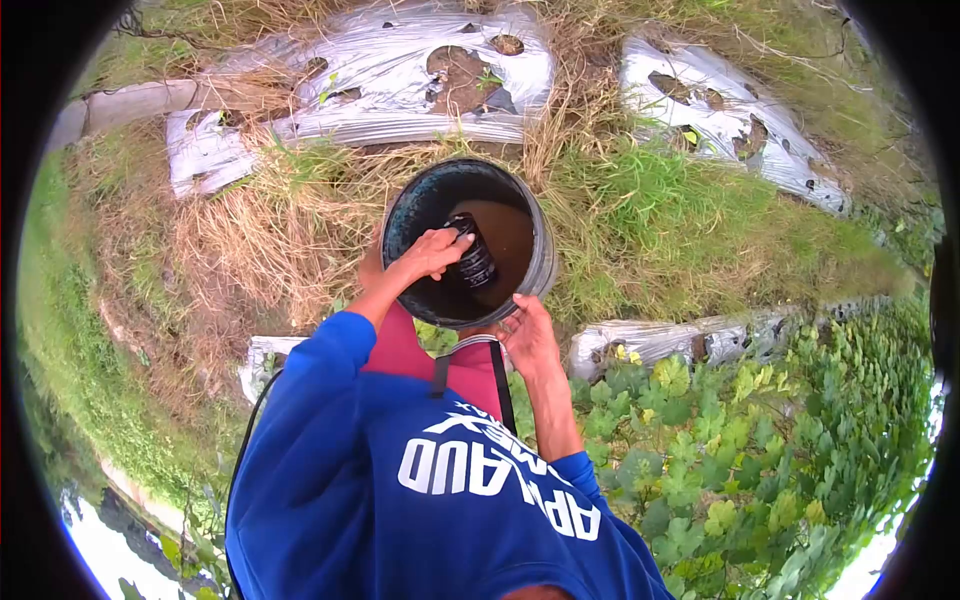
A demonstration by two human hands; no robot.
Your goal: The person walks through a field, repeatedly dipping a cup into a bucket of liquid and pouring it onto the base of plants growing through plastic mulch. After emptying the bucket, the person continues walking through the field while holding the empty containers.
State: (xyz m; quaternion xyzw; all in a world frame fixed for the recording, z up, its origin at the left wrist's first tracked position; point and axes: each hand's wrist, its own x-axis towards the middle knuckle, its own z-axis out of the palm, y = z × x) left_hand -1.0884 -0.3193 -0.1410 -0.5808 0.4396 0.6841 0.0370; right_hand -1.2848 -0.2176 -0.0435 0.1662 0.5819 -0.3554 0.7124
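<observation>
A round black bucket (548, 255) with brown liquid inside stands tilted in front of my legs. Inside it is a black cylindrical container (477, 262), with pale markings on its wet-looking side. My left hand (432, 254) reaches over the bucket's near-left rim and grips the upper end of this container. Some of its fingers are hidden. At the near-right rim, my right hand (530, 337) is closed on the bucket's edge, thumb on top. How its other fingers wrap the outside is partly hidden.
Silver plastic mulch (380, 65) with torn planting holes covers the bed ahead, and another mulched strip (720, 110) lies at the far right. Dry straw and grass (250, 245) surround the bucket. Leafy green plants (740, 440) grow thickly at the near right.
</observation>
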